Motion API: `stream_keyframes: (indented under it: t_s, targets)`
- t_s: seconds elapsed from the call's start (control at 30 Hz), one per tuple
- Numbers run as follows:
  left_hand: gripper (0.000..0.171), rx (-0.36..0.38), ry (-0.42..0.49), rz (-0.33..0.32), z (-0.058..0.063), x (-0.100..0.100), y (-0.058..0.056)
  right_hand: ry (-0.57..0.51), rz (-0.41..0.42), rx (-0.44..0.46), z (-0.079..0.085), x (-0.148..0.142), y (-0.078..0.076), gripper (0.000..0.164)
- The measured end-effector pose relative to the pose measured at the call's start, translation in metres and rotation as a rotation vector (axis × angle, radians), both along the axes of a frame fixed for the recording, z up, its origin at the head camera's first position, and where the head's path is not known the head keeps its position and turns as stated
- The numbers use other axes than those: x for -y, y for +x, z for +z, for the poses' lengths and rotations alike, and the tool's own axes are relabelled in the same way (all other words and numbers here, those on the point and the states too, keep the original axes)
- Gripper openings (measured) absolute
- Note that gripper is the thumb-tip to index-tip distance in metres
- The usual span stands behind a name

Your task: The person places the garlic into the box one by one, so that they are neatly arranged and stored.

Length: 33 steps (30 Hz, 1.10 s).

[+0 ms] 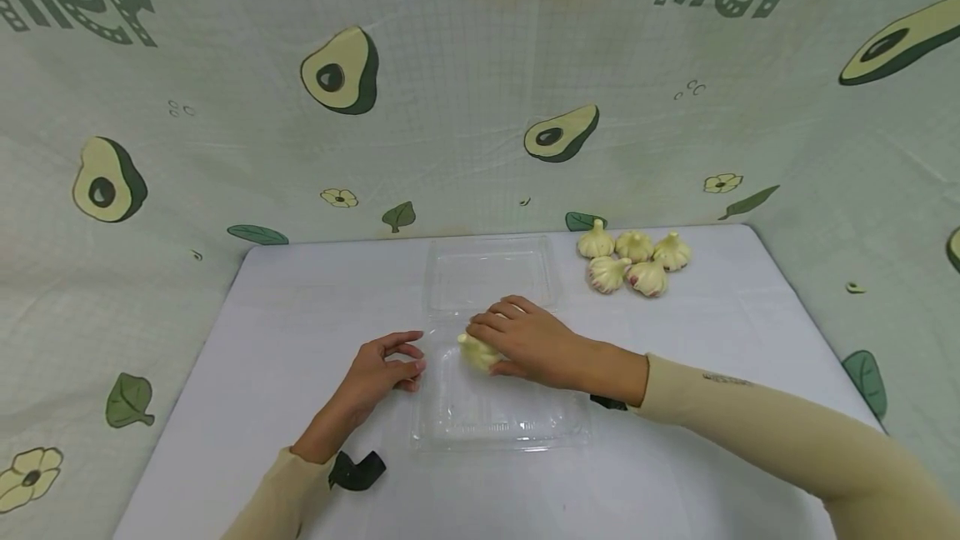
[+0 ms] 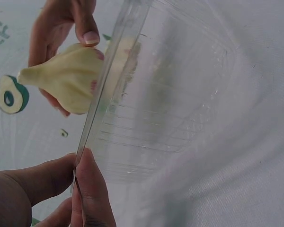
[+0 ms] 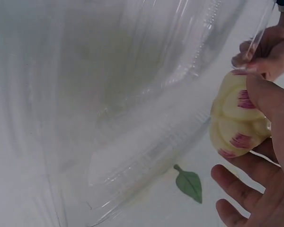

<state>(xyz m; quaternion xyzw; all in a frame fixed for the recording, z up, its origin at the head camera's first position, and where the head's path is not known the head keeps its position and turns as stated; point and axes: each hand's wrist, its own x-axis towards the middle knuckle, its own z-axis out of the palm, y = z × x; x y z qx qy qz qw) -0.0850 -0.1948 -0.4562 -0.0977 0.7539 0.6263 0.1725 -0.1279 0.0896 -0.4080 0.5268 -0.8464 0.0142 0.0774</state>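
Note:
A garlic bulb [image 1: 476, 353], cream with purple-pink streaks, is in my right hand [image 1: 538, 343], pinched between thumb and fingers above the clear plastic container [image 1: 498, 445]. Its stem points left in the head view. In the right wrist view the streaked underside of the bulb [image 3: 239, 116] shows, with the thumb on one side. My left hand [image 1: 386, 363] is at the container's left edge. The left wrist view has its thumb and finger [image 2: 92, 187] pinching the thin rim. The container stands open, its clear lid [image 1: 491, 273] laid back on the far side.
Several garlic bulbs [image 1: 633, 261] sit grouped at the back right of the white-covered table [image 1: 315, 298]. Behind the table hangs a cloth [image 1: 450, 90] printed with avocados. Black straps [image 1: 358, 471] are near the wrists.

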Motion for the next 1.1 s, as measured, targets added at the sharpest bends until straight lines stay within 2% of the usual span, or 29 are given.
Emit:
stream_keyframes:
  t_s: [0.4, 0.87, 1.1]
  targets:
    - [0.053, -0.002, 0.025, -0.007, -0.004, -0.002, -0.001, 0.072, 0.002, 0.017, -0.006, 0.017, 0.000, 0.060]
    - [0.053, -0.002, 0.025, -0.027, -0.002, 0.000, -0.001, 0.110, 0.033, 0.026, -0.010, 0.031, -0.002, 0.058]
    - [0.053, -0.005, 0.017, -0.026, -0.003, -0.001, -0.002, 0.077, 0.058, -0.001, -0.015, 0.034, -0.001, 0.057]
